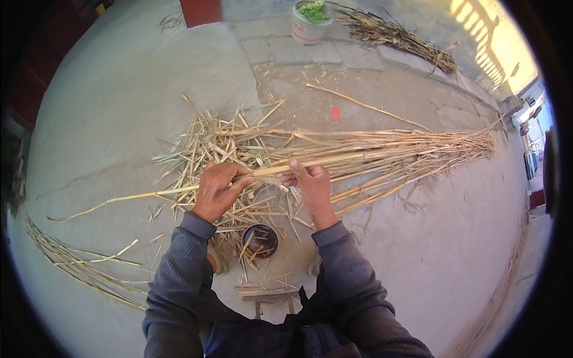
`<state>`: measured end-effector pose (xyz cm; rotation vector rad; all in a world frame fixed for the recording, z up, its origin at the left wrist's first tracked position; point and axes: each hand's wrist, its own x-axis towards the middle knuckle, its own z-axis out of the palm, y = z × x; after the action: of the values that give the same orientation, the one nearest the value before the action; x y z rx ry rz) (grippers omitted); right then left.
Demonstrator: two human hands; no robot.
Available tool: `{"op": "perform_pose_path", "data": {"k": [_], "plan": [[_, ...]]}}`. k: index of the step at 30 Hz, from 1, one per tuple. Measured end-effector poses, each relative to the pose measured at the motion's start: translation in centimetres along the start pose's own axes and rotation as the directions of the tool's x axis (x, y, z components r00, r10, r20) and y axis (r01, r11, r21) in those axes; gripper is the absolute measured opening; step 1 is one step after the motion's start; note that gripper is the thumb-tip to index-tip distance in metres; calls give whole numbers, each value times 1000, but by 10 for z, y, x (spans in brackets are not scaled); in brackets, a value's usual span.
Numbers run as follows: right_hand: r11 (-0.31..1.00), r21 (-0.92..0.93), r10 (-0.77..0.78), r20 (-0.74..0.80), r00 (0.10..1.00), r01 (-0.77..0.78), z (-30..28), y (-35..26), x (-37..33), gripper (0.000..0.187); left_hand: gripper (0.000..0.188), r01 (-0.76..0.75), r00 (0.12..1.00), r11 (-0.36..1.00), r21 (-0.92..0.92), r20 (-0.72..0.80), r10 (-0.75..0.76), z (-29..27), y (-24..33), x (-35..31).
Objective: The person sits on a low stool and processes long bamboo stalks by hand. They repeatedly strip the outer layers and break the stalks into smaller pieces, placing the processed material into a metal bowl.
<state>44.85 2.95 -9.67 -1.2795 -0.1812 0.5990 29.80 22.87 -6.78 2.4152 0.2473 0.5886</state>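
A long yellow dry stalk (268, 171) runs across in front of me, its thin tip bending down at the far left. My left hand (218, 190) is closed around it, thumb and fingers pressed together. My right hand (310, 186) pinches the same stalk a short way to the right, thumb raised along it. Beneath my hands lies a loose heap of dry husks and broken pieces (221, 143). To the right, a spread of long dry stalks (418, 146) rests on the ground and narrows toward its far end.
A dark round bowl (270, 241) sits near my feet, with husk bits over its rim. At lower left lies a smaller bunch of thin stalks (89, 268). A single stalk (370, 107) lies beyond the heap. Farther back are a white bucket (307, 33) of green leaves and brown brushwood (400, 36).
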Motion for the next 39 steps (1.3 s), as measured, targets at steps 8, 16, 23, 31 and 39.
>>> {"op": "perform_pose_path", "data": {"k": [8, 16, 23, 31, 39], "plan": [[992, 127, -2, -162, 987, 23, -50, -30, 15, 27, 26, 219, 968, 974, -52, 141, -210, -42, -38, -8], [991, 132, 19, 17, 1000, -21, -26, -11, 6, 31, 31, 72, 985, 997, -40, 163, -65, -6, -35, -7], [984, 164, 50, 99, 994, -66, -33, -16, 9, 25, 24, 447, 882, 814, -371, 34, -470, -31, -54, -2], [992, 86, 72, 196, 978, -90, -1, 2, -5, 25, 28, -66, 998, 988, 141, -6, 68, 3, -2, 1], [994, 106, 36, -114, 993, -24, -55, -19, 18, 32, 26, 221, 939, 975, 14, 268, -216, -31, -32, -11]]}}
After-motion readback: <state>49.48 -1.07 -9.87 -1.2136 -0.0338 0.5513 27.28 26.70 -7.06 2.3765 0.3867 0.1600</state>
